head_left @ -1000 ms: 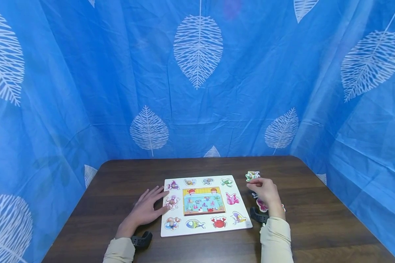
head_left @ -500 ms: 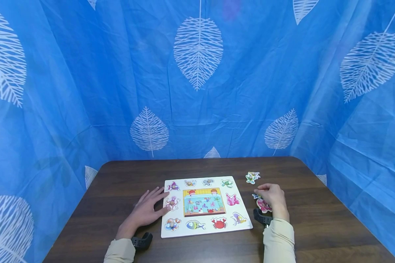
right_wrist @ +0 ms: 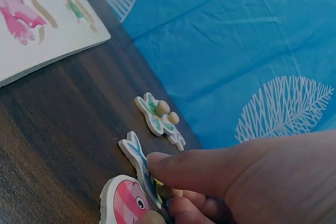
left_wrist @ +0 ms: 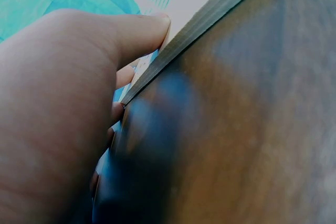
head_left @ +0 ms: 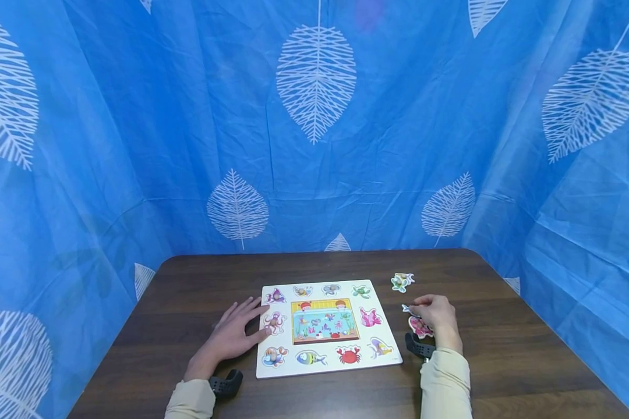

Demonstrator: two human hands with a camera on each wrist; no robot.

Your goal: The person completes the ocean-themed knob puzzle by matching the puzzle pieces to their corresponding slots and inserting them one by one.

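A white puzzle board point(head_left: 326, 359) with sea-animal pictures lies on the dark wooden table. My left hand point(head_left: 232, 336) rests at its left edge, fingers straight, thumb point(left_wrist: 149, 32) on the rim. To the right of the board, my right hand point(head_left: 436, 314) pinches a blue-and-yellow fish piece point(right_wrist: 135, 148) by its wooden knob, with the thumb over the piece. Right beside it is a pink fish piece point(right_wrist: 125, 199), also knobbed and partly cut off in the right wrist view. Farther back, a green turtle piece point(head_left: 399, 284) overlaps a pale fish piece point(head_left: 407, 277).
Knobbed pieces such as an octopus point(head_left: 274, 323) and a purple fish point(head_left: 276, 296) sit in the board's left part. A blue curtain point(head_left: 314, 174) with white leaf prints hangs behind the table point(head_left: 335, 401). Dark bands are on both wrists.
My right hand has moved from beside the turtle piece toward me and to the right, onto the blue-and-yellow fish, whose tail now shows slightly farther back. The left hand has stayed put.
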